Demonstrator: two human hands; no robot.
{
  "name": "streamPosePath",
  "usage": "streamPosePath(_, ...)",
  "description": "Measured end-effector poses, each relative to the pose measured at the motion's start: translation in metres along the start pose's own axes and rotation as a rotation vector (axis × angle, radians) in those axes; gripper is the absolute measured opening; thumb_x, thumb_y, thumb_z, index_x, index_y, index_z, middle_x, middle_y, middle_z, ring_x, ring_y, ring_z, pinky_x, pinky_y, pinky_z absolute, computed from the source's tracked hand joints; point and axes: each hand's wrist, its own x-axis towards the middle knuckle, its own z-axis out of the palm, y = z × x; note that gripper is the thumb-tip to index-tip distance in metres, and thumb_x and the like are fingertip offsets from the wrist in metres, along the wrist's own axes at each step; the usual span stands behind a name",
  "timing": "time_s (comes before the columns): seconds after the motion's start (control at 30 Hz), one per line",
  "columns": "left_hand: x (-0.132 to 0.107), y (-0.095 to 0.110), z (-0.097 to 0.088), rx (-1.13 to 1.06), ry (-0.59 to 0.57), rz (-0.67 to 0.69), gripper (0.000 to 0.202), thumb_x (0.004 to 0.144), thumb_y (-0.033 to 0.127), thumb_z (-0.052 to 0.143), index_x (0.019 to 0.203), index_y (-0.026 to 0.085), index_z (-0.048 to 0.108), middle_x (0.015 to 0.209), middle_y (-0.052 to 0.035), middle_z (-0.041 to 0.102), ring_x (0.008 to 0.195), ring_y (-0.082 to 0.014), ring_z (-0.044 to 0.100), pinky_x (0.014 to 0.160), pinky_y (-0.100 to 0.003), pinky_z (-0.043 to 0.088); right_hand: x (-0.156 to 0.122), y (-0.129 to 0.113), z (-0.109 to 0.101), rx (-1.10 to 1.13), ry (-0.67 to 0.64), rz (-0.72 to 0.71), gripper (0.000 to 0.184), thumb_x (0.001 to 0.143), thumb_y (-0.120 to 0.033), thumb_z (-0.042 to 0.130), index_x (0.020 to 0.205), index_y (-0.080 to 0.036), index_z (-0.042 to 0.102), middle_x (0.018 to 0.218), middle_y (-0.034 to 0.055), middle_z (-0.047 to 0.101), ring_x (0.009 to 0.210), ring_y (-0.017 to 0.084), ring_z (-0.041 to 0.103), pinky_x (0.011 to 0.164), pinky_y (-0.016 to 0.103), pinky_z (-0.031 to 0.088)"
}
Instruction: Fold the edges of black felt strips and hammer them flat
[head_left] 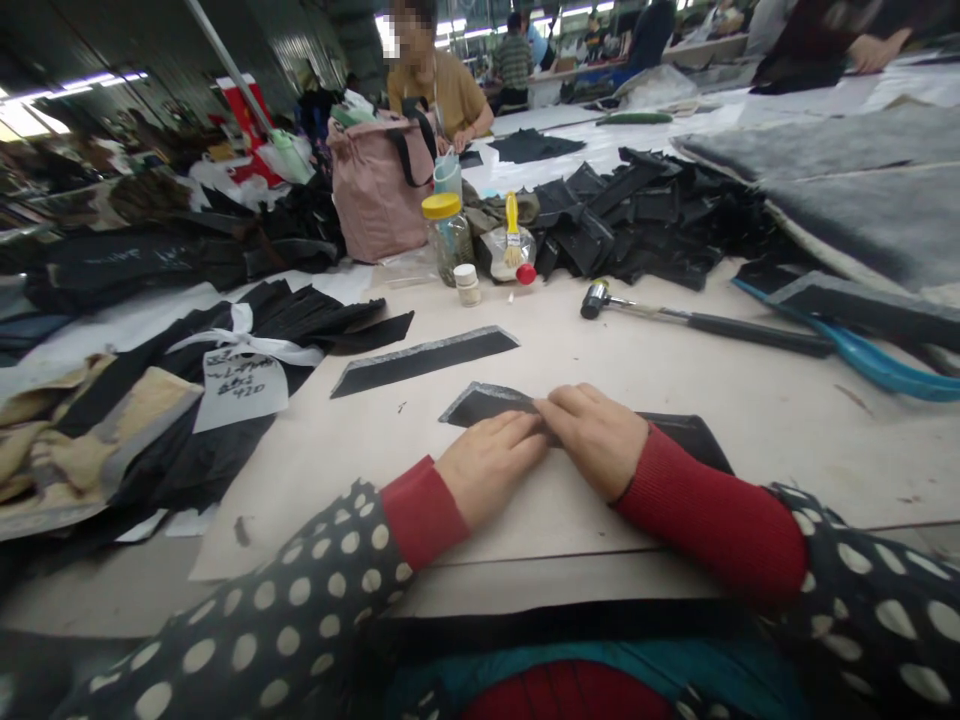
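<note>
left grip [491, 465] and right grip [598, 438] met on my black strip [482, 404], fingers together; could not tell whether either pinched it. hammer [705, 322] lay beyond.

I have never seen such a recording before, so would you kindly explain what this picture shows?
There is no robot here: the single picture comes from a camera worn on a person's head, looking forward and down. Their bare left hand and right hand meet on a dark strip; whether they pinch or press it is hard to tell. On the pale tabletop beyond lie a second dark strip and a hammer, with a yellow-lidded jar and a brush farther back.
</note>
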Motion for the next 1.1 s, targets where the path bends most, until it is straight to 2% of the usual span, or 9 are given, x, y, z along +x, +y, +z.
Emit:
streamPosePath(0.13,-0.002,0.002,-0.003,0.002,-0.043,-0.065,0.027,0.085,0.019,0.035,0.107,0.017,0.051,0.116,-0.0092,0.05,0.11,-0.0201,0.043,0.089,-0.037,0.04,0.009,0.001,0.008,-0.047,-0.034,-0.006,0.022,0.081,-0.01,0.041,0.094,-0.01,0.058,0.087,0.0105,0.055,0.079,0.02,0.045,0.071,0.03,0.039)
streamPosePath(0.33,-0.012,0.003,-0.002,0.037,-0.076,-0.155,0.032,0.087,0.023,0.033,0.116,0.026,0.044,0.127,-0.0047,0.043,0.118,-0.0217,0.036,0.092,-0.044,0.034,-0.001,0.005,0.02,-0.081,0.064,-0.087,0.029,0.082,-0.012,0.04,0.107,-0.008,0.054,0.094,0.0112,0.055,0.085,0.021,0.044,0.072,0.03,0.038)
streamPosePath(0.47,-0.017,0.005,-0.004,0.08,-0.1,-0.189,0.036,0.088,0.025,0.031,0.122,0.029,0.038,0.131,-0.0045,0.039,0.119,-0.023,0.034,0.091,-0.045,0.034,-0.003,0.007,0.024,-0.067,0.12,-0.11,0.028,0.082,-0.013,0.04,0.105,-0.009,0.056,0.096,0.0112,0.055,0.085,0.021,0.044,0.072,0.031,0.039)
streamPosePath(0.6,-0.019,0.008,-0.004,0.12,-0.101,-0.176,0.036,0.088,0.025,0.03,0.123,0.027,0.038,0.131,-0.0051,0.039,0.119,-0.0229,0.035,0.09,-0.044,0.035,-0.003,0.004,0.029,-0.02,0.159,-0.131,0.028,0.084,-0.012,0.036,0.101,-0.01,0.057,0.088,0.0106,0.055,0.08,0.019,0.045,0.07,0.03,0.039)
streamPosePath(0.73,-0.019,0.006,-0.002,0.098,-0.046,-0.147,0.033,0.087,0.023,0.032,0.118,0.022,0.042,0.123,-0.0066,0.046,0.116,-0.0228,0.039,0.088,-0.04,0.038,-0.005,-0.001,0.033,0.033,0.21,-0.129,0.03,0.083,-0.008,0.032,0.097,-0.011,0.058,0.08,0.0086,0.055,0.073,0.017,0.045,0.066,0.028,0.04)
streamPosePath(0.87,-0.024,-0.013,-0.012,-0.073,0.045,-0.094,0.023,0.085,0.019,0.037,0.098,0.015,0.055,0.102,-0.0068,0.057,0.098,-0.0169,0.05,0.085,-0.03,0.04,-0.004,-0.004,0.028,0.034,0.11,-0.182,0.029,0.08,-0.008,0.035,0.098,-0.013,0.058,0.081,0.0078,0.054,0.072,0.017,0.045,0.066,0.027,0.039)
streamPosePath(0.93,-0.029,-0.03,-0.02,-0.13,0.142,-0.206,0.02,0.084,0.02,0.038,0.087,0.015,0.057,0.089,-0.0053,0.058,0.086,-0.0148,0.051,0.079,-0.027,0.041,-0.004,-0.004,0.023,0.027,0.032,-0.211,0.03,0.079,-0.008,0.037,0.102,-0.013,0.057,0.083,0.0079,0.053,0.073,0.017,0.045,0.067,0.027,0.039)
streamPosePath(1.0,-0.034,-0.047,-0.027,-0.133,0.216,-0.396,0.02,0.084,0.023,0.039,0.08,0.014,0.057,0.081,-0.0044,0.056,0.078,-0.0149,0.05,0.073,-0.028,0.041,-0.003,-0.004,0.02,0.016,-0.004,-0.21,0.032,0.079,-0.008,0.038,0.105,-0.013,0.056,0.084,0.0085,0.053,0.073,0.017,0.045,0.067,0.028,0.039)
streamPosePath(1.1,-0.037,-0.065,-0.03,-0.191,0.181,-0.552,0.025,0.083,0.027,0.039,0.073,0.014,0.058,0.074,-0.0031,0.053,0.072,-0.0146,0.049,0.067,-0.027,0.04,-0.003,-0.004,0.019,0.006,-0.012,-0.199,0.032,0.079,-0.007,0.037,0.104,-0.013,0.056,0.084,0.009,0.052,0.073,0.017,0.044,0.067,0.028,0.038)
